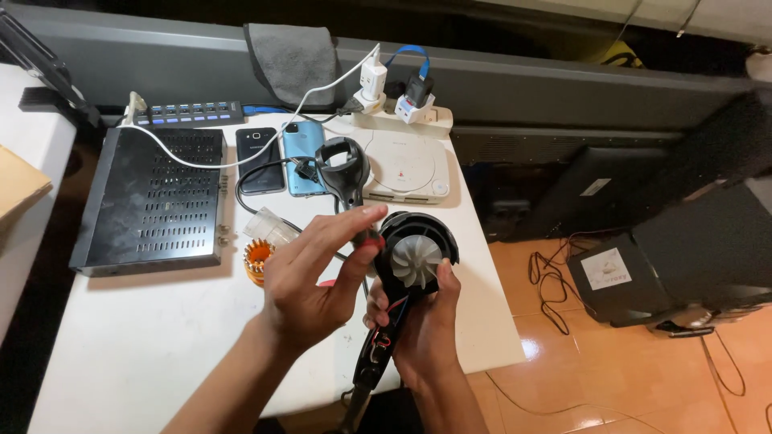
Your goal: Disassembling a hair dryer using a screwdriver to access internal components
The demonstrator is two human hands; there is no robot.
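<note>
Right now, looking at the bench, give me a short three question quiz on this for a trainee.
1. True or false: the right hand holds the opened dryer body with its white fan exposed.
2. Which lies nearest the orange part? A) power strip B) clear plastic piece C) grey cloth
3. How many phones lie side by side on the white table?

Key
1. True; the left hand meets it at the fan housing's left edge.
2. B, the clear plastic piece.
3. Two: the black phone and the blue phone.
</note>
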